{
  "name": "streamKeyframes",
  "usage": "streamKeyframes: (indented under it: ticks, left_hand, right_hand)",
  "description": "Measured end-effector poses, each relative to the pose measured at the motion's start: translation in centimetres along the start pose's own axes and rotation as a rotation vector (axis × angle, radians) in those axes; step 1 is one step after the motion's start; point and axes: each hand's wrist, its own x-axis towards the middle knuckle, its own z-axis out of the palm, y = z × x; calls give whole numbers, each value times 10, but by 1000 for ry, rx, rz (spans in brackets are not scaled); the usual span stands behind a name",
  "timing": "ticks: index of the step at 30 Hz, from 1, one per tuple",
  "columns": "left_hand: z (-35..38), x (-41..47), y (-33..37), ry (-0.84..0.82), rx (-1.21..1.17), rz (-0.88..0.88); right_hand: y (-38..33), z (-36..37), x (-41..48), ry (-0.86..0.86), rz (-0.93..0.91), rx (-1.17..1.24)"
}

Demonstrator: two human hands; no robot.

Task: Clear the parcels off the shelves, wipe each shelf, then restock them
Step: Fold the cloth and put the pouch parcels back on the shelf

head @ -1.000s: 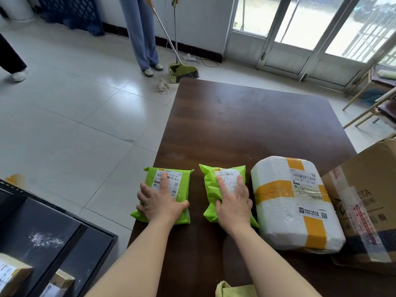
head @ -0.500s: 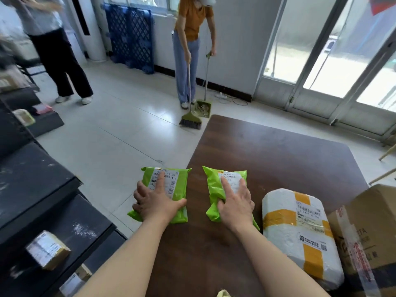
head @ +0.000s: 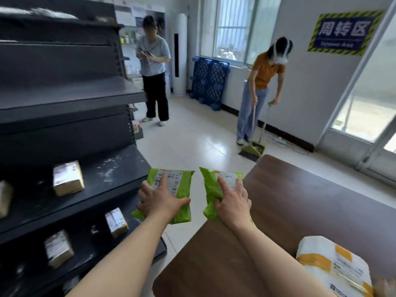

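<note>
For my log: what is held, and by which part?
Left hand grips the left green parcel, right hand the right green parcel, each across its near half.

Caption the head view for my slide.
Left hand grips one green plastic mailer, right hand a second mailer, between dark metal shelves and brown table.

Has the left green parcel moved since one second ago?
Yes. The left green parcel has left the brown table and is now held past its left edge, toward the shelf.
</note>
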Motion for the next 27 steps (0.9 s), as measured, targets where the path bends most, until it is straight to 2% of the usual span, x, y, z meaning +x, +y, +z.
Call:
streamKeyframes:
  ticks: [15, 27]
  left_hand:
    - [-137, -51, -136, 273, -89, -313]
    - [-273, -112, -296, 472, -78, -541]
  right_hand:
    - [-163, 9, -63, -109, -388, 25]
    - [-340, 32, -166, -140, -681, 138]
